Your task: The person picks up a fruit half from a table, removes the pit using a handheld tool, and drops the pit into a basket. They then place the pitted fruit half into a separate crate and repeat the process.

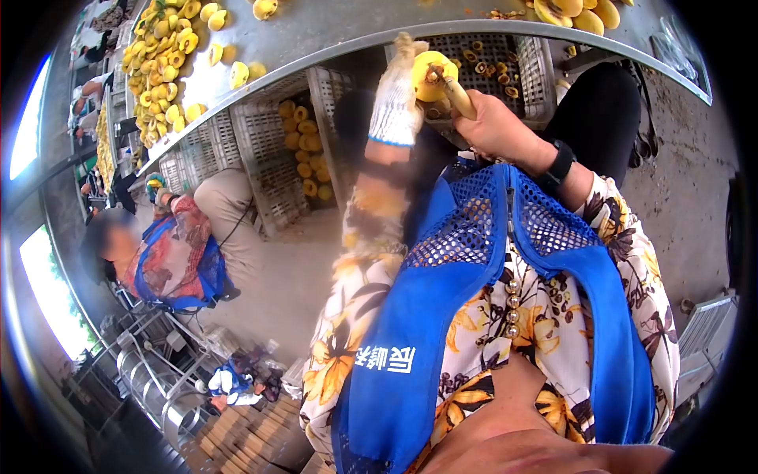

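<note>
My left hand, in a white knitted glove, holds a yellow fruit just beyond the table's near edge. The fruit's reddish-brown centre faces up toward me. My bare right hand, with a black watch at the wrist, is closed around a tool with a light-coloured handle. The tool's far end meets the fruit beside its centre; its tip is hidden. Beneath the hands, a crate holds small brown-and-yellow fruit pieces.
A metal table crosses the top, bearing a heap of yellow fruit halves at left and more fruit at right. Crates stand below, one with yellow fruit. A co-worker sits at left; another person is farther off.
</note>
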The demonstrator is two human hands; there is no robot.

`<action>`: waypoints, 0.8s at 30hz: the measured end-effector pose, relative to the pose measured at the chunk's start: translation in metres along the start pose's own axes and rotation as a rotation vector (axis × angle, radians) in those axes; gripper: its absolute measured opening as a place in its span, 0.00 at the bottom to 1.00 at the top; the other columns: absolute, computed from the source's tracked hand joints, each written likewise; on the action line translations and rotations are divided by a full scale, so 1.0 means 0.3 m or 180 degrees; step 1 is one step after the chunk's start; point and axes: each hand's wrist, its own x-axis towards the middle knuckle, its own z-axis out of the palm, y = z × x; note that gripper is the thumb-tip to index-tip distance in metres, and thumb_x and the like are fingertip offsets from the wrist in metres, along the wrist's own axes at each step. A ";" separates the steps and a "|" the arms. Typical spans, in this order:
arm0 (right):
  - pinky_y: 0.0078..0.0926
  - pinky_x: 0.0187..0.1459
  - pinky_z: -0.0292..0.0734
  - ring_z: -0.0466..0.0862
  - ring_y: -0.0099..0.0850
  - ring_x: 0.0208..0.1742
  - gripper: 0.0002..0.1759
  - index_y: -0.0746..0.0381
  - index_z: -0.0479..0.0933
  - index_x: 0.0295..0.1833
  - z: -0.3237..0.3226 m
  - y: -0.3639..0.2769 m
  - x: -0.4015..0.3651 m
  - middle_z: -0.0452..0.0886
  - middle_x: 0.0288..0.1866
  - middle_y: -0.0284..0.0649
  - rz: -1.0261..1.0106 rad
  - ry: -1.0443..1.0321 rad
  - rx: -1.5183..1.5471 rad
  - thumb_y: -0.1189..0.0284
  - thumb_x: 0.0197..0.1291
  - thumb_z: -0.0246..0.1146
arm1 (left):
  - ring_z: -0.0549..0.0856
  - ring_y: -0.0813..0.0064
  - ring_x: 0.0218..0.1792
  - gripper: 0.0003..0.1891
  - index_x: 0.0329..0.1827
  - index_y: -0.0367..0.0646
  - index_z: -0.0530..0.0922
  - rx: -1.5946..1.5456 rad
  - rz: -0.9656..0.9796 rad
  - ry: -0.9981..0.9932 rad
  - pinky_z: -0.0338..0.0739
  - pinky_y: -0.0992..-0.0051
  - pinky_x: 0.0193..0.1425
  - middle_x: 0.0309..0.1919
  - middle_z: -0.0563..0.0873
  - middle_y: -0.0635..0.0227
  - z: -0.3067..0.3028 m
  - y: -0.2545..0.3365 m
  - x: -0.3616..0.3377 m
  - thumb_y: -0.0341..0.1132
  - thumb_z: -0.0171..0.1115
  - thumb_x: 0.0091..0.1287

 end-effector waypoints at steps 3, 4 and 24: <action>0.17 0.12 0.63 0.67 0.18 0.11 0.05 0.64 0.68 0.38 0.006 -0.013 -0.013 0.69 0.18 0.30 0.0049 -0.0085 0.0406 0.75 0.57 0.53 | 0.81 0.75 0.24 0.22 0.32 0.41 0.77 -0.0055 0.0269 -0.0004 0.74 0.77 0.26 0.24 0.81 0.66 -0.008 -0.035 -0.008 0.54 0.61 0.63; 0.17 0.12 0.62 0.66 0.17 0.11 0.05 0.64 0.68 0.38 0.017 -0.018 -0.022 0.68 0.17 0.30 0.0011 -0.0097 0.0376 0.75 0.58 0.53 | 0.80 0.74 0.22 0.20 0.31 0.40 0.76 0.0218 0.0692 -0.0110 0.74 0.76 0.25 0.22 0.80 0.66 -0.014 -0.053 -0.001 0.52 0.61 0.64; 0.16 0.12 0.61 0.63 0.16 0.11 0.06 0.63 0.67 0.41 0.013 -0.034 -0.014 0.68 0.19 0.30 0.0618 -0.0594 0.1170 0.77 0.57 0.52 | 0.83 0.69 0.29 0.23 0.45 0.40 0.77 0.0678 0.0550 -0.0782 0.78 0.70 0.28 0.29 0.84 0.60 -0.064 -0.021 0.057 0.54 0.61 0.62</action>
